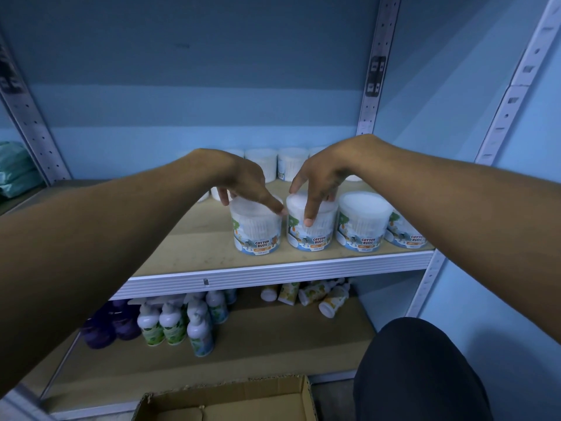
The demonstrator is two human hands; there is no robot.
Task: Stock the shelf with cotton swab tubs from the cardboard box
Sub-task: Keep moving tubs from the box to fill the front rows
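Several clear cotton swab tubs with white lids stand on the wooden shelf (194, 247). In the front row, my left hand (243, 180) grips the top of the leftmost tub (256, 232), fingers and thumb around its lid. My right hand (321, 180) is clamped over the lid of the tub beside it (315, 235), thumb down its front. Two more tubs (361, 226) stand to the right. Other tubs (273, 164) line the back of the shelf, partly hidden by my hands. The cardboard box (230, 402) sits open at the bottom of the view; its inside looks bare.
Metal shelf uprights (373, 86) frame the bay against a blue wall. The lower shelf holds white and purple bottles (170, 323) and several small bottles lying down (315, 294). A green bundle (15, 168) lies at far left. My dark-clad knee (419, 372) is at lower right.
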